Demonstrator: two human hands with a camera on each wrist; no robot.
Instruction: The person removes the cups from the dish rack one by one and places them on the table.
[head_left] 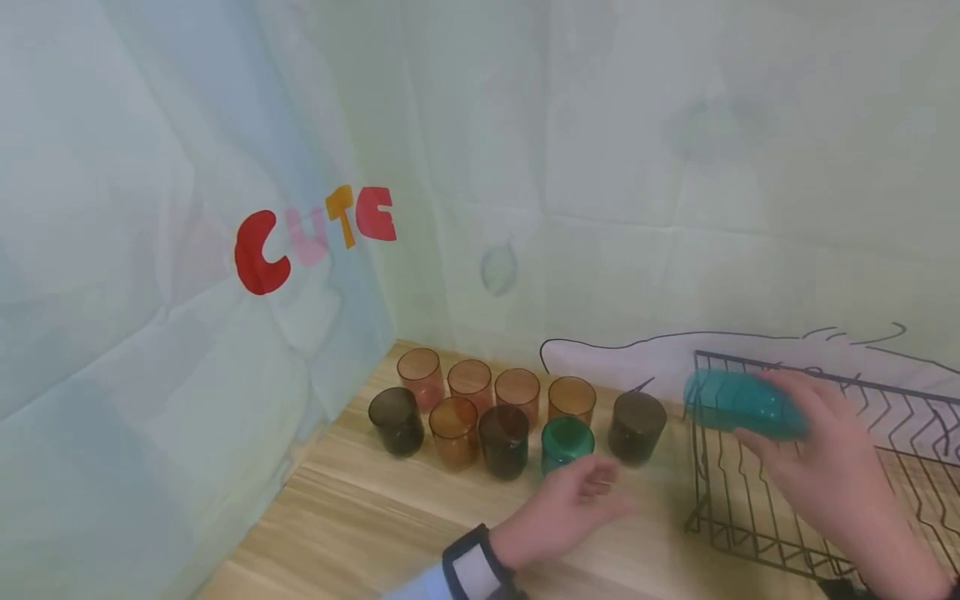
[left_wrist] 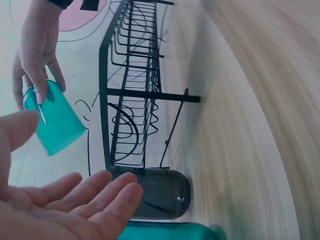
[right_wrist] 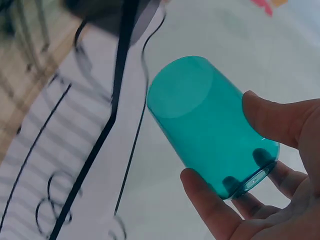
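A teal see-through cup (head_left: 731, 404) lies tilted on its side in the grip of my right hand (head_left: 832, 458), above the left end of a black wire dish rack (head_left: 701, 450). In the right wrist view, thumb and fingers hold this cup (right_wrist: 200, 120) around its rim end, its round base pointing away from the palm. My left hand (head_left: 562, 508) is over the table, palm turned up and fingers loosely extended, holding nothing. It overlaps the lower edge of a green cup (head_left: 566, 437) in the head view. A dark grey cup (head_left: 636, 429) stands between that green cup and the rack.
Two rows of cups stand by the back corner: pinkish ones (head_left: 470, 387), amber ones (head_left: 453, 433) and dark ones (head_left: 504, 442). Cloth-covered walls (head_left: 637, 167) rise behind and at left of the wooden table (head_left: 345, 517). The rack's wires and upright frame stand at right.
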